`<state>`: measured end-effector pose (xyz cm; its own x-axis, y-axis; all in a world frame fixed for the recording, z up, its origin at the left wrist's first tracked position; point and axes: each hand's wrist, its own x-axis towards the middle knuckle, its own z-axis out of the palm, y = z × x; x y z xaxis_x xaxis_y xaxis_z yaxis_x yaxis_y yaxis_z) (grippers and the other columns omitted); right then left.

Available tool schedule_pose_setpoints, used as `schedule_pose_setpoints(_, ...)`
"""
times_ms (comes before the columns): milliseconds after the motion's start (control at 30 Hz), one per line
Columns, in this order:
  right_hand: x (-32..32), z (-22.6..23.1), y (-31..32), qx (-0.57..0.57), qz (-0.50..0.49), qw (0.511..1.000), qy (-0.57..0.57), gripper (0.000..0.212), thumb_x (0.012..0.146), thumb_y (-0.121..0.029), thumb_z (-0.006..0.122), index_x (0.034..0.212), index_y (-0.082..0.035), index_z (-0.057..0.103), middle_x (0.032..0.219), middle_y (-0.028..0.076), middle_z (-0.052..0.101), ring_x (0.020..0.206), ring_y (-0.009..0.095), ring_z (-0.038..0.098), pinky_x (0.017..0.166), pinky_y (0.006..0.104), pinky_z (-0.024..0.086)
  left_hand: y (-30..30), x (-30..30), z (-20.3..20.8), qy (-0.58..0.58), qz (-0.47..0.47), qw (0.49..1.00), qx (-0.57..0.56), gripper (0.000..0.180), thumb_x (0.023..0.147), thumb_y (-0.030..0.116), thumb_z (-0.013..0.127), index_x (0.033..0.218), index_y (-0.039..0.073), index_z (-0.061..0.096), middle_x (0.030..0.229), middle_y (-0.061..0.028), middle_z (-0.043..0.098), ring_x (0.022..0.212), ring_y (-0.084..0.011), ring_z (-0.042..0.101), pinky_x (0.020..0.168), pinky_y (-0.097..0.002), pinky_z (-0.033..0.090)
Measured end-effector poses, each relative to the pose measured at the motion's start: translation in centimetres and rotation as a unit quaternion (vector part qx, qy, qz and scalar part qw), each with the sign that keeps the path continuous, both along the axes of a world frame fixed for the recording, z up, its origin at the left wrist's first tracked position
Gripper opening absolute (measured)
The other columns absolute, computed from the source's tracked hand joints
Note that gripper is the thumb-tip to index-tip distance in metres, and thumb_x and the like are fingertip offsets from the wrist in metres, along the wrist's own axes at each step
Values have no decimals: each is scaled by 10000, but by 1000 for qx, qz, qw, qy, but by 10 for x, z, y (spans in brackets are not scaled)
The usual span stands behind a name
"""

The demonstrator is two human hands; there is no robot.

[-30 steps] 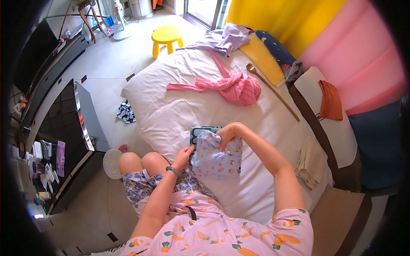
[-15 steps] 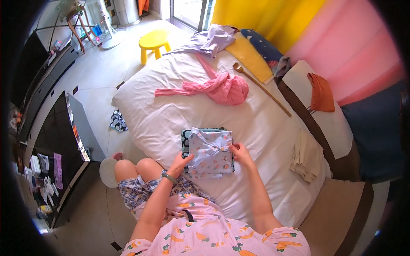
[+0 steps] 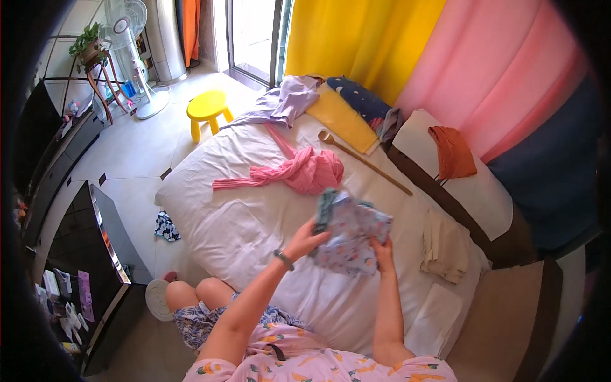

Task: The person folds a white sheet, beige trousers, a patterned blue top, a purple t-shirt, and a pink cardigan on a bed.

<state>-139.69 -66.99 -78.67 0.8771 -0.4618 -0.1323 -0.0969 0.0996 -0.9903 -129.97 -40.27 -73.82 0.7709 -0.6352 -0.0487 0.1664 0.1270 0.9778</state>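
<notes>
I see a white-sheeted bed (image 3: 242,235) filling the middle of a tiled room, with yellow and pink curtains (image 3: 407,51) far right. My left hand (image 3: 307,240) and right hand (image 3: 382,246) both pinch a folded patterned garment (image 3: 350,232), lifted above the bed's centre. Counted: one pink garment (image 3: 305,172) farther back, one yellow stool (image 3: 207,109) and one fan (image 3: 130,25) far left, one long wooden stick (image 3: 366,162), perhaps a spoon.

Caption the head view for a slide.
Both hands, left hand and right hand, lift a folded floral garment above a white bed near a pink garment.
</notes>
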Motion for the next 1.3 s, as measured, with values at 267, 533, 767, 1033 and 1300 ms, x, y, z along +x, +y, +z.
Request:
schedule_pose_setpoints(267, -51, -74, -131, -396, -184, 877, 201, 410, 891, -270, 606, 1137, 56, 568, 1129, 232, 624, 1008, 363, 606, 862, 403, 471, -1, 6, -26, 117, -26, 993, -9, 450, 954, 228, 561, 1357, 61, 451, 1206, -101, 606, 1004, -162, 632, 801, -274, 521)
schedule_pose_setpoints(533, 84, 70, 30, -542, -50, 839, -20, 141, 878, -111, 574, 861, 15, 635, 890, 171, 622, 766, 352, 593, 658, 423, 466, 139, 13, -98, 216, 202, 935, 196, 392, 955, 307, 546, 702, 16, 617, 575, -38, 594, 441, -81, 525, 388, -222, 408)
schedule_pose_setpoints(767, 386, 55, 196, -501, 193, 836, -109, 238, 824, -162, 670, 999, 0, 666, 1480, 224, 270, 1129, 340, 561, 972, 377, 451, 142, 8, -105, 218, 295, 911, 188, 452, 935, 337, 582, 616, 17, 602, 508, -39, 575, 372, -90, 493, 368, -230, 386)
schedule_pose_setpoints(1033, 470, 94, 188, 39, 90, 974, -204, 195, 894, -146, 638, 968, 32, 670, 781, -5, 641, 712, 103, 572, 677, 228, 450, 130, 8, -114, 243, 260, 920, 163, 430, 915, 337, 619, 642, 4, 610, 535, -51, 592, 387, -97, 507, 382, -233, 400)
schedule_pose_setpoints(1300, 69, 212, 81, 266, -30, 916, -299, 215, 944, -245, 492, 796, -98, 546, 782, 47, 569, 772, 172, 580, 771, 332, 497, 176, 22, -177, 353, 199, 886, -226, 651, 914, 638, 390, 1158, 64, 574, 1099, -109, 647, 1064, -265, 601, 844, -392, 507)
